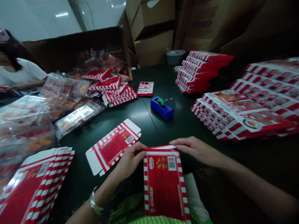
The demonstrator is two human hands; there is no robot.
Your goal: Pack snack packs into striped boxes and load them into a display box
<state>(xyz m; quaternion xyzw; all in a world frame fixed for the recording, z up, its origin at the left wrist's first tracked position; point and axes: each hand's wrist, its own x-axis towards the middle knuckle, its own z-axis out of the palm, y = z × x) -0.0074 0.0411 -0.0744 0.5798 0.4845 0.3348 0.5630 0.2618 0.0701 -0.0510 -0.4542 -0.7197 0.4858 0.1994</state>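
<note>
A red-and-white striped carton (164, 183) stands between my hands at the table's near edge, its printed panel with a barcode facing me. My left hand (132, 158) pinches its upper left corner. At the upper right corner, the fingers of my right hand (195, 149) press on the top flap. Whether anything is inside the carton cannot be seen. Just left of my left hand lies a flat, unfolded carton (114, 144) with white end flaps. Beyond the held carton sits a blue tape dispenser (162, 108) with a green core.
Flat cartons (42, 183) are stacked at the near left. Clear plastic packs (77, 116) heap along the left side. Folded cartons (116, 88) and a small box (145, 88) lie further back. Tall carton stacks (198, 71) (243, 115) line the right. Behind them are a grey tub (175, 58) and cardboard boxes (154, 46). Another person (22, 73) sits far left.
</note>
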